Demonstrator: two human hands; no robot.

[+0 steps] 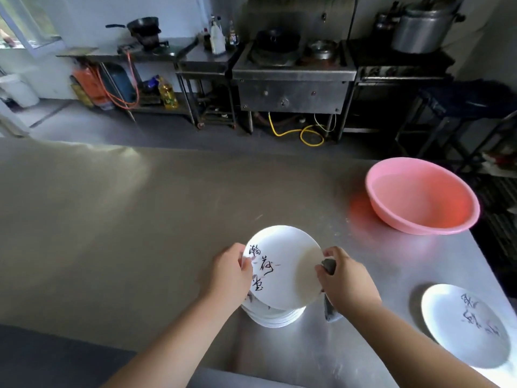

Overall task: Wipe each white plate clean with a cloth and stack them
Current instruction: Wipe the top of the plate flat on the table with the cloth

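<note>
A white plate (pixel 285 264) with black calligraphy is held tilted above a stack of white plates (pixel 275 317) near the table's front edge. My left hand (pixel 228 275) grips the plate's left rim, thumb on its face. My right hand (pixel 345 278) holds a grey cloth (pixel 330 309) against the plate's right rim; the cloth hangs down below the hand. Another white plate (pixel 464 329) with calligraphy lies flat at the front right of the table.
A pink plastic basin (pixel 422 196) with water stands at the table's right rear. The steel table (pixel 140 219) stretches left and back. Beyond it are a stove, pots and metal shelving across a floor aisle.
</note>
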